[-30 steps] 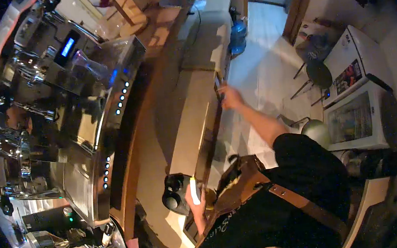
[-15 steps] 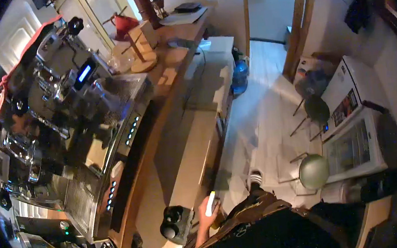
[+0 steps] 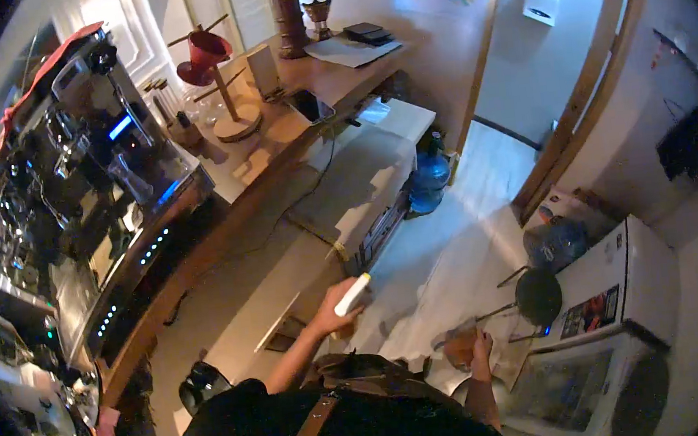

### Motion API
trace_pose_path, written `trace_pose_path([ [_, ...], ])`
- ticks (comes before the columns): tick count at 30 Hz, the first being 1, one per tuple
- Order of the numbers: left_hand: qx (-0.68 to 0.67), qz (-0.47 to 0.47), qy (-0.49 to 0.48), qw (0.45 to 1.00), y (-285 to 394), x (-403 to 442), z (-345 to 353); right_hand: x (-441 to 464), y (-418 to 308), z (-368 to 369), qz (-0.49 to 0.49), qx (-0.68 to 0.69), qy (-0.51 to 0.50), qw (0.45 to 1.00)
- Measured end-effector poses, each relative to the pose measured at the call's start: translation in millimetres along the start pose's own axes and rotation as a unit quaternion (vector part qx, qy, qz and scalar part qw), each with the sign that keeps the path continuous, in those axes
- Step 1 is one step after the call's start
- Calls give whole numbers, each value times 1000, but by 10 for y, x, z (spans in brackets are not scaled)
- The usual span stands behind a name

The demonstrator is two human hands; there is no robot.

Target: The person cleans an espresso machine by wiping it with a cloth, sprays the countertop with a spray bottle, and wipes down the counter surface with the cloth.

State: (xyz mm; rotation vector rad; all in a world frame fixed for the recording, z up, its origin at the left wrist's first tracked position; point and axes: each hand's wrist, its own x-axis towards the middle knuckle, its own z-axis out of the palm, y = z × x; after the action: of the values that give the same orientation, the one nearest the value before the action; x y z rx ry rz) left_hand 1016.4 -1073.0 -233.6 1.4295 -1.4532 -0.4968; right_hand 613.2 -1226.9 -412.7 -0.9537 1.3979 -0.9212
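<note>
My left hand (image 3: 333, 311) is closed around what looks like a spray bottle, its white head (image 3: 352, 296) tipped with yellow. The bottle's lower part is mostly hidden by my fingers. Low on the right, my right hand (image 3: 482, 347) grips an orange-brown cloth-like thing (image 3: 460, 347), blurred at its edges. Both hands are out in front of my apron, above the floor. Nearest my left hand is the low counter (image 3: 275, 285); nearest my right is a dark round stool (image 3: 538, 297).
An espresso machine (image 3: 64, 180) stands at left on the wooden bar (image 3: 198, 242). Farther along sit a red dripper (image 3: 204, 56) on a wooden stand and a phone (image 3: 309, 106). A water jug (image 3: 428, 182) is on the floor; a white fridge (image 3: 600, 302) stands at right.
My view has swung and tilted up toward the far end of the bar. My left hand has moved forward with the spray bottle. My right hand, holding the cloth-like thing, has come into view.
</note>
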Motion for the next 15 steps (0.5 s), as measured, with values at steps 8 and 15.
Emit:
trace_pose_path([
  [8,53,-37,327,943,-377,-56,-692,212,-1200,899,180,347,-393,832],
  [15,232,-100,468,847,-723,-491,-1281,93,-1375,2700,144,126,-443,876],
])
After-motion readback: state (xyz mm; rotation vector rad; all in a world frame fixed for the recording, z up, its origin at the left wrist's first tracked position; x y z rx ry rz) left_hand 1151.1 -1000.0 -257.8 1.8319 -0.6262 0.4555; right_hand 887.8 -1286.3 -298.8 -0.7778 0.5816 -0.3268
